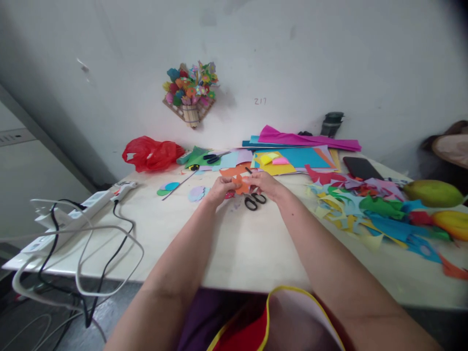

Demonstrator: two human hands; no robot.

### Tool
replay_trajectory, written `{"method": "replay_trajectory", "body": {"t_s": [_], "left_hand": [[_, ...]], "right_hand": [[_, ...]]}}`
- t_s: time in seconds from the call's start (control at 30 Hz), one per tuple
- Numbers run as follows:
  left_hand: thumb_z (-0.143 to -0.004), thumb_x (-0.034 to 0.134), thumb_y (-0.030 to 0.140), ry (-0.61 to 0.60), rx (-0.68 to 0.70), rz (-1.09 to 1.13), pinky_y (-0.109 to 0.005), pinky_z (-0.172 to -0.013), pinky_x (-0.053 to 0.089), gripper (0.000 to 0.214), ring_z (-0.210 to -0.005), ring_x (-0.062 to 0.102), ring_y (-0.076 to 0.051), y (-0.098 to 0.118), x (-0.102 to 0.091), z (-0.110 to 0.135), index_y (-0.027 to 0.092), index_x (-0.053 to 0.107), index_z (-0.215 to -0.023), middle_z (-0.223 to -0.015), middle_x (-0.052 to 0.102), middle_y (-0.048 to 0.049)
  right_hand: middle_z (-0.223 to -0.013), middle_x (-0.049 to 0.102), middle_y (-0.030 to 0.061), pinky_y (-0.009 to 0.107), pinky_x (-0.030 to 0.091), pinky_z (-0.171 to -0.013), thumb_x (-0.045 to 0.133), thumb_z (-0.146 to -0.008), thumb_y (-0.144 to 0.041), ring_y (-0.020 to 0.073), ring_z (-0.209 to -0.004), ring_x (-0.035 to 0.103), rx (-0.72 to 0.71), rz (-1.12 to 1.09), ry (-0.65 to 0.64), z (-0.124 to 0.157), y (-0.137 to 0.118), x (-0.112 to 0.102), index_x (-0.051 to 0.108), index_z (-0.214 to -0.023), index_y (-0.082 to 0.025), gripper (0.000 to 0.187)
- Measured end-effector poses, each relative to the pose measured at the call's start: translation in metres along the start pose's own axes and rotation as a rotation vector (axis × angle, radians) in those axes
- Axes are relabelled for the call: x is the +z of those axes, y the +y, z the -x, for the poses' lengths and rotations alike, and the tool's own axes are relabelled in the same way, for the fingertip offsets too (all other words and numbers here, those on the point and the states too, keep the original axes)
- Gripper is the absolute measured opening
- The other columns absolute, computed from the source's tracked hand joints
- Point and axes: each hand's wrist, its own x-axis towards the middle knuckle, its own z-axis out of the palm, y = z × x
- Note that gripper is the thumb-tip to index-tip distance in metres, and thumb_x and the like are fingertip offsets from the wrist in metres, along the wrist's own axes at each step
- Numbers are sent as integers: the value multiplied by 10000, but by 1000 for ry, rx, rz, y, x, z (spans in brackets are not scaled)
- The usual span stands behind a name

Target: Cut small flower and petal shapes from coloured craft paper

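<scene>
Over the middle of the table, my left hand [220, 191] pinches the left side of a small piece of orange paper [240, 185]. The right side of that paper is between the fingers of my right hand [266, 184]. A pair of black-handled scissors [251, 202] lies just below my right hand, its blades hidden. Behind the hands is a larger orange sheet [234, 170]. A dark thin stick [249, 170] shows by my right fingertips; I cannot tell whether it is held. Stacked pale paper circles [198, 193] lie left of my left hand.
Colourful paper scraps [351, 209] spread over the right side, near a phone [361, 168] and a green mango-like fruit [433, 193]. Coloured sheets [303, 158], second scissors [215, 157] and a red plastic bag [151, 153] line the back. Power strips [78, 217] with cables occupy the left.
</scene>
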Motion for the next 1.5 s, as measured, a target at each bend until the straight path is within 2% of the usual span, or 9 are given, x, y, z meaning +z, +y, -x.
{"method": "replay_trajectory", "body": {"t_s": [0.13, 0.37, 0.73, 0.83, 0.93, 1.07, 1.17, 1.27, 1.5], "left_hand": [[-563, 835, 252, -40, 105, -112, -229, -465, 386, 169, -465, 519, -104, -2, 2, 0, 146, 705, -577, -559, 651, -35], [-499, 880, 278, 65, 155, -32, -257, -561, 470, 235, -556, 612, -142, -7, 5, -2, 151, 724, -620, -626, 692, -35], [-488, 876, 288, 93, 143, -28, -274, -572, 500, 227, -563, 628, -156, -9, 5, -4, 155, 733, -604, -635, 704, -51], [-482, 889, 290, 141, 159, -14, -278, -588, 513, 250, -566, 627, -154, -10, 4, -6, 153, 712, -594, -619, 689, -43], [-461, 905, 288, 242, 179, 37, -293, -613, 536, 279, -573, 639, -164, -9, 1, -8, 164, 685, -579, -597, 674, -32], [-495, 915, 276, 368, 216, 154, -352, -731, 586, 286, -666, 705, -205, -6, 1, -10, 169, 699, -648, -682, 722, -46], [-528, 914, 262, 445, 219, 203, -374, -802, 590, 281, -707, 736, -223, -3, 1, -10, 166, 689, -666, -681, 718, -37], [-554, 911, 253, 467, 230, 250, -392, -859, 593, 279, -691, 741, -216, -2, 0, -9, 164, 670, -663, -655, 705, -24], [-601, 889, 256, 505, 243, 344, -406, -942, 583, 260, -785, 775, -238, -3, -1, -9, 170, 666, -701, -710, 744, -51]], "right_hand": [[-547, 610, -11, 171, 344, -422, 760, -751, -123, 92, -508, 565, 6, 4, 63, -2, 2, 2, 626, -634, -158, 181], [-489, 608, -4, 193, 342, -415, 724, -707, -125, 109, -464, 549, 28, -88, 150, -1, 0, 10, 594, -573, -160, 190], [-478, 578, -9, 197, 341, -404, 684, -762, -121, 116, -472, 547, 24, -39, 184, 0, -3, 16, 556, -591, -179, 221], [-607, 670, 34, 214, 422, -484, 666, -835, -191, 146, -590, 634, -11, 196, 172, 0, -4, 11, 573, -626, -184, 229], [-911, 782, 105, 282, 522, -701, 701, -860, -322, 243, -920, 723, -62, 744, 188, 4, -8, 5, 672, -703, -185, 209], [-1204, 764, 154, 370, 521, -901, 706, -855, -397, 327, -1168, 689, 51, 1227, 58, 13, -18, 6, 773, -1059, -196, 294], [-1283, 736, 166, 376, 524, -912, 694, -841, -294, 330, -1195, 684, 103, 1312, -66, 18, -23, 14, 748, -1212, -193, 389], [-1297, 731, 156, 376, 525, -922, 680, -823, -184, 319, -1198, 687, 117, 1354, -119, 20, -25, 24, 745, -1220, -208, 404], [-1298, 729, 173, 388, 524, -967, 642, -887, -213, 312, -1237, 670, 35, 1372, -24, 16, -19, 25, 745, -1250, -191, 378]]}}
